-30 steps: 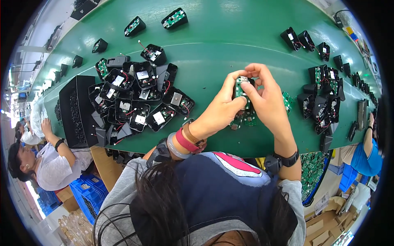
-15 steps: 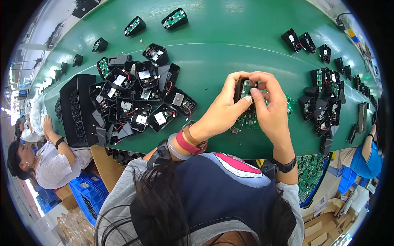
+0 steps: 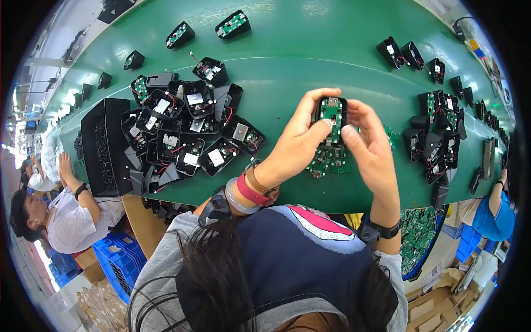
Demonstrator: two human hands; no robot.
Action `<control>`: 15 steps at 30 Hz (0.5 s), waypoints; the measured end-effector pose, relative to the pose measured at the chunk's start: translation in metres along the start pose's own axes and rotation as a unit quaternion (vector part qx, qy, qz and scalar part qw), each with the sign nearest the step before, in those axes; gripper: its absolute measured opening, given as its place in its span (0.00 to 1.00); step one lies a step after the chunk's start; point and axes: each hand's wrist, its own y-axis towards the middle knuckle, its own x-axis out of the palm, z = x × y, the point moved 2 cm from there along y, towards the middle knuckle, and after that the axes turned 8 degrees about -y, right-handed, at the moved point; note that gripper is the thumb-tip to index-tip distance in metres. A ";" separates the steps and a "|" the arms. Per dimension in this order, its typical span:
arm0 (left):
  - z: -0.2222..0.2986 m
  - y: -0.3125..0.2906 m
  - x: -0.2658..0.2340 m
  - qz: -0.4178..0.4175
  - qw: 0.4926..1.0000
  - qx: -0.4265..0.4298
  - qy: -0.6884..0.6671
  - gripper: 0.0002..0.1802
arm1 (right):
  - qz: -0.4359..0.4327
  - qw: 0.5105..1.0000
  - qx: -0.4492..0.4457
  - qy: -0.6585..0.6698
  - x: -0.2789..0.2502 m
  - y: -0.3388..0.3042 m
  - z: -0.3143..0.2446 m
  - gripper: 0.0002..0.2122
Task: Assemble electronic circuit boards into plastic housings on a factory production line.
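Observation:
My left hand (image 3: 301,138) grips a small black plastic housing (image 3: 345,113) above the green table. A green circuit board (image 3: 334,115) with a silver connector at its far end lies inside the housing, and my left thumb presses on it. My right hand (image 3: 375,152) is at the housing's right side, its fingers loosely curved and apart. The right thumb tip is close to the rim; whether it touches, I cannot tell. Below and partly behind the housing lies a loose pile of green circuit boards (image 3: 336,165).
A heap of black housings with wires (image 3: 193,127) lies left, beside a black bin of small dark parts (image 3: 101,149). More housings (image 3: 437,133) are stacked right. Single housings (image 3: 233,25) stand along the far side. A tub of circuit boards (image 3: 417,238) sits below the table's right edge. Co-workers sit both sides.
My right fingers have come off the board and moved right, away from the housing. The board inside now shows more fully, with only my left thumb on it.

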 end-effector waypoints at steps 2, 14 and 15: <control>0.000 -0.003 0.002 0.000 1.000 -0.004 -0.011 0.23 | -0.053 0.998 0.021 0.015 0.005 -0.005 0.003 0.19; -0.008 0.000 0.000 -0.028 0.998 0.029 0.040 0.26 | -0.042 0.990 0.032 0.132 0.007 0.002 0.009 0.18; -0.008 0.001 0.002 -0.032 0.998 0.034 0.038 0.26 | -0.041 0.991 0.028 0.126 0.004 0.007 0.005 0.18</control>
